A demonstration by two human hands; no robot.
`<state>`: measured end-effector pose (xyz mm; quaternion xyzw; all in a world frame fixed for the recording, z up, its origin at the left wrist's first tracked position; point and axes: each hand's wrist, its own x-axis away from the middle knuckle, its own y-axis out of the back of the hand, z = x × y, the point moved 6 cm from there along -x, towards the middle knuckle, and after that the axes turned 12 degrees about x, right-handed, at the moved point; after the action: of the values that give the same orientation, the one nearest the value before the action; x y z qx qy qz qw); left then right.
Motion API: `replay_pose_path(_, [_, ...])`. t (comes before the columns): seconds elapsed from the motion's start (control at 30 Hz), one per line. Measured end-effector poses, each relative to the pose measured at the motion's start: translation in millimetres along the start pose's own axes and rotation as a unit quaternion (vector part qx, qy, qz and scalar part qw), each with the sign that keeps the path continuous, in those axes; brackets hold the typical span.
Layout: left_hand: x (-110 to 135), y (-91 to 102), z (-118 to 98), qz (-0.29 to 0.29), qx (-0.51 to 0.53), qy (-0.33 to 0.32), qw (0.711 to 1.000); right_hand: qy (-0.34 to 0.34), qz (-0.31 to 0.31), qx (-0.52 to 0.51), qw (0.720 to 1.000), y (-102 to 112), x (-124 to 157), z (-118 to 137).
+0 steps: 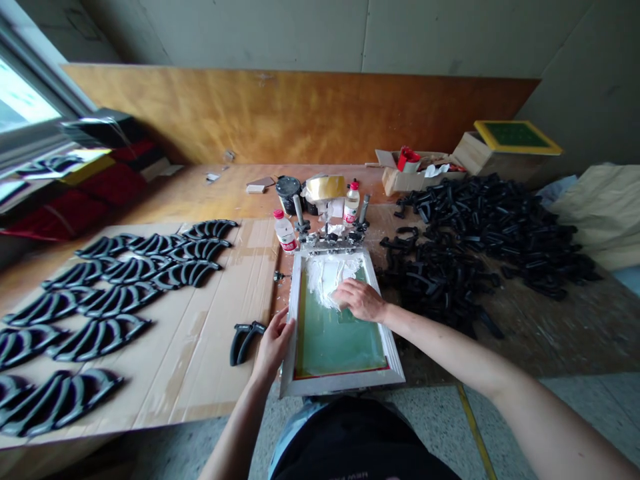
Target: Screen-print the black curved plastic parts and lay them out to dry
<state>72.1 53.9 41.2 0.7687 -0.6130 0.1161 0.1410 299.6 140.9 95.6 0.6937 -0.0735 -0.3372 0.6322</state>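
Observation:
A silk-screen frame [341, 382] with a pale metal border and green mesh [340, 350] lies in front of me, its far end under a metal hinge clamp [333, 243]. Thick white ink [323, 280] is smeared over the far part of the mesh. My right hand [361, 300] is closed over the near edge of this ink; what its fingers grip is hidden. At the frame's left rail, my left hand [274, 340] has its thumb and fingers closed on the edge. Just left of it, a few curved black plastic handles [244, 341] lie on cardboard.
Rows of black handles [113, 300] cover the cardboard [200, 340] at left. Loose black handles [465, 247] are heaped at right. Behind the frame stand two red-capped bottles [285, 232], a dark tub [289, 193] and a tape roll [325, 189]. An open box [400, 180] sits further back.

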Motion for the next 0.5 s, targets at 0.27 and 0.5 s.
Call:
replay_pose_path(0.27, [14.4, 7.0, -39.5, 0.023, 0.066, -0.013, 0.997, -0.216, 0.015, -0.029, 0.976, 24.4, -70.8, -80.9])
replay_pose_path(0.5, [0.6, -6.2, -134.3, 0.016, 0.224, -0.128, 0.966, -0.45, -0.038, -0.047, 0.891, 33.5, 17.4, -161.6])
